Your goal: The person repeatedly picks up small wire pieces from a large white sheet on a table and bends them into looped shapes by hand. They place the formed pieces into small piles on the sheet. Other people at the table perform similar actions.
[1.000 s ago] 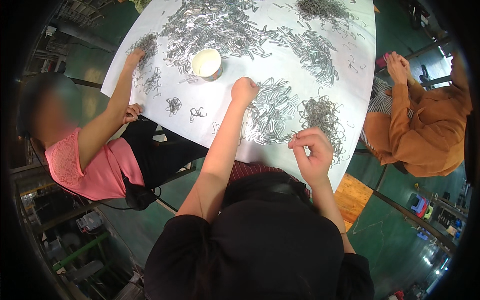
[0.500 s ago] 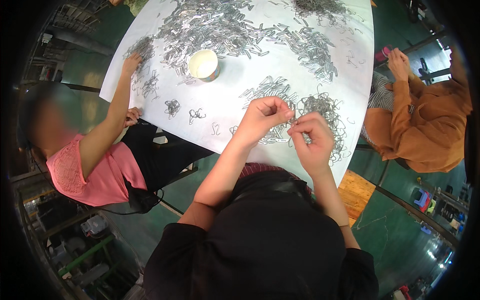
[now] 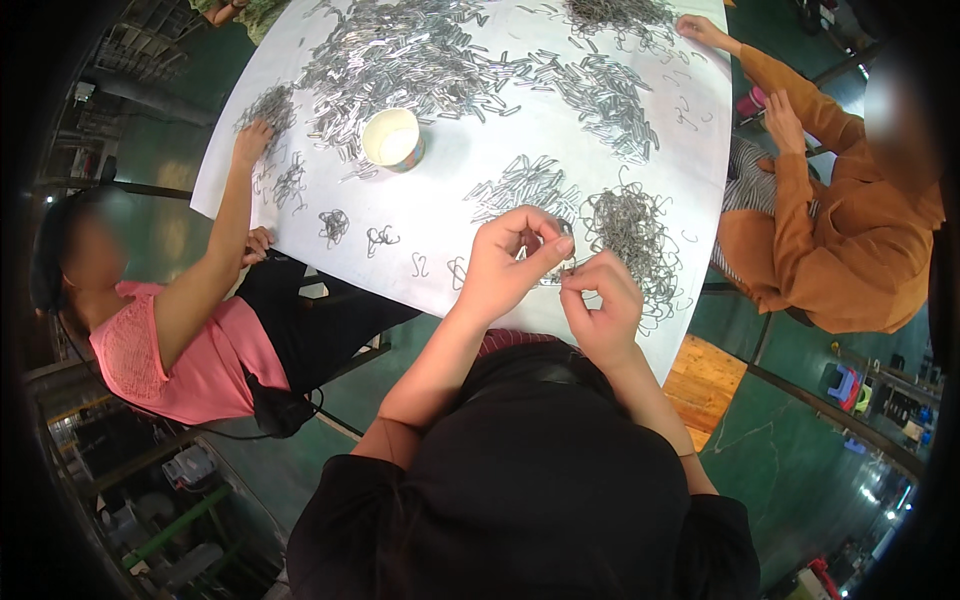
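Observation:
Over the near edge of the table, my left hand (image 3: 508, 262) and my right hand (image 3: 606, 308) are closed in pinches, their fingertips almost meeting. A small metal link (image 3: 567, 228) shows at the left fingertips. What the right fingertips pinch is tiny and mostly hidden. Beyond my hands lies a small pile of flat silvery metal links (image 3: 525, 188). Bent wire hooks (image 3: 632, 225) are heaped close to my right hand. Several more S-shaped hooks (image 3: 420, 264) lie apart to the left.
A paper cup (image 3: 393, 140) stands on the white tabletop (image 3: 480, 135), beside a large heap of links (image 3: 385, 65). Another hook heap (image 3: 610, 15) is at the far right. Co-workers sit left, in a pink top (image 3: 190, 345), and right, in an orange-brown top (image 3: 850, 250).
My hands have shifted slightly left in the picture, still pinching together. The right co-worker has stretched one hand onto the table near the far hooks.

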`<action>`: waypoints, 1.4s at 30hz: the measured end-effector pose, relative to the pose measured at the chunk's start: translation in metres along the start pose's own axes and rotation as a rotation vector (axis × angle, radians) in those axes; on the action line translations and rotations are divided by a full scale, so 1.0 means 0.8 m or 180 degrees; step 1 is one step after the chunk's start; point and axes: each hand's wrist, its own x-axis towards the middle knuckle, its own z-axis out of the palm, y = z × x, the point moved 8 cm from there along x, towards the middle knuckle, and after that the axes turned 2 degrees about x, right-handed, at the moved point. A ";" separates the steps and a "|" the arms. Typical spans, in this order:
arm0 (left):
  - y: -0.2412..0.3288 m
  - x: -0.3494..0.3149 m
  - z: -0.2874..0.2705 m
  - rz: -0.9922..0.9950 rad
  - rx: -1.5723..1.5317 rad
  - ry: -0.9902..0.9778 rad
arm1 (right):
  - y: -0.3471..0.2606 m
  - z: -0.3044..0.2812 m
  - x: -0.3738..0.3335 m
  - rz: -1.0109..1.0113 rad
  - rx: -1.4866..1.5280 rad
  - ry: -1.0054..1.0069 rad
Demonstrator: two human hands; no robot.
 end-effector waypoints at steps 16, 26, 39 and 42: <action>-0.011 -0.011 0.008 -0.0075 -0.0609 -0.0181 | 0.004 0.002 -0.006 -0.0062 0.0044 -0.0129; -0.015 -0.009 -0.008 -0.0280 -0.0691 0.0038 | 0.012 0.006 0.000 0.0010 0.0233 -0.0319; -0.022 -0.003 0.002 -0.0409 -0.0336 -0.0092 | 0.022 0.005 0.001 0.0284 0.0090 -0.0301; -0.002 -0.003 -0.003 0.0097 0.0307 -0.0026 | 0.031 -0.001 -0.001 0.0450 0.0662 0.0299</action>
